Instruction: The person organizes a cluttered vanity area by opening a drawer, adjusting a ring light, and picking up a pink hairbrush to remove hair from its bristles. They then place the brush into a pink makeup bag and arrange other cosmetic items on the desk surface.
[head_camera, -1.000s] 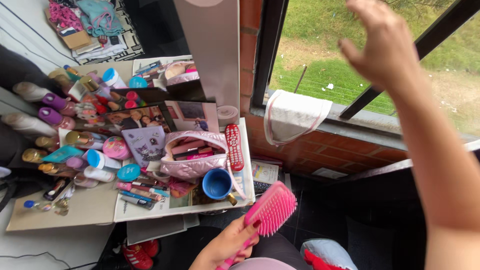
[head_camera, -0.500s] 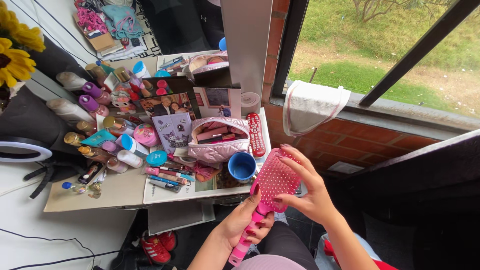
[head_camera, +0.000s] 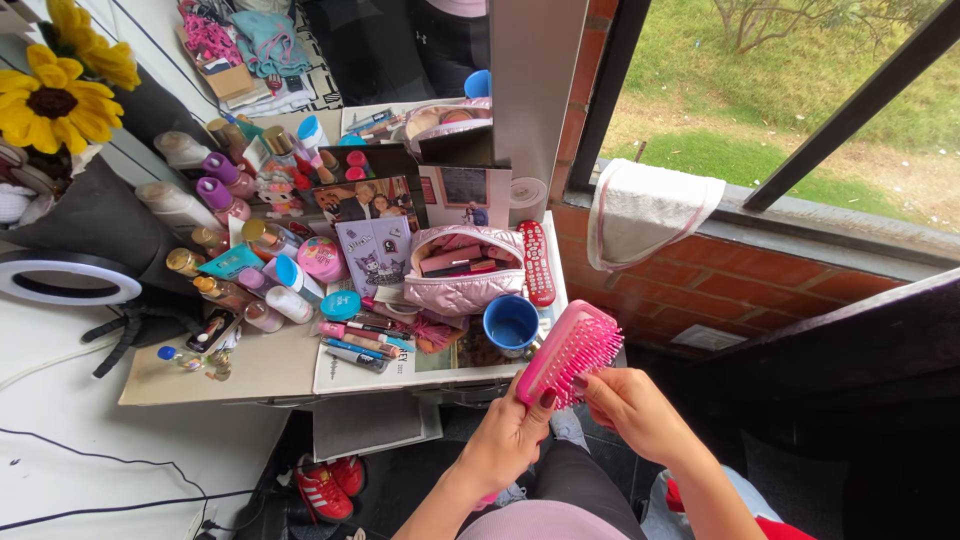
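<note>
Two hands at work low in frame, at six o'clock, just off the front edge of the crowded table (head_camera: 250, 375).

Far left, ten o'clock: sunflower (head_camera: 55, 100), papery yellow petals, dark centre. Below, at nine: white ring light (head_camera: 65, 282), smooth hard hoop, lying flat.

Centre-left: bottles and tubes in rows, glossy plastic, gold and purple caps, mostly cylinders. Round pink tin (head_camera: 322, 258) among them.

Centre: quilted pink pouch (head_camera: 462, 285), shiny padded fabric, unzipped, long flat items inside. Red remote (head_camera: 537, 262) just beside it at its three o'clock, rubbery buttons. Blue mug (head_camera: 511, 323), glazed, round, open side up, near the pouch's five o'clock.

Left hand (head_camera: 515, 435): clenched round the handle of the pink hairbrush (head_camera: 570, 350), dark-painted thumbnail pressed against the neck. Brush head tilted toward one o'clock, hard plastic paddle, dense stiff bristles facing up and right.

Right hand (head_camera: 635, 410): fingertips pinching at the bristles along the lower edge of the brush head, not gripping any other thing; whether hair is caught between them, cannot tell.

Judgement for doing it well: firm, steady hold on the handle, bristle face kept turned toward the working fingers, pull from bristle roots outward rather than sideways, since the pins look springy and apt to flick.

Upper right, one o'clock: white cloth (head_camera: 645, 210) draped over the brick sill, soft, pink-edged.
</note>
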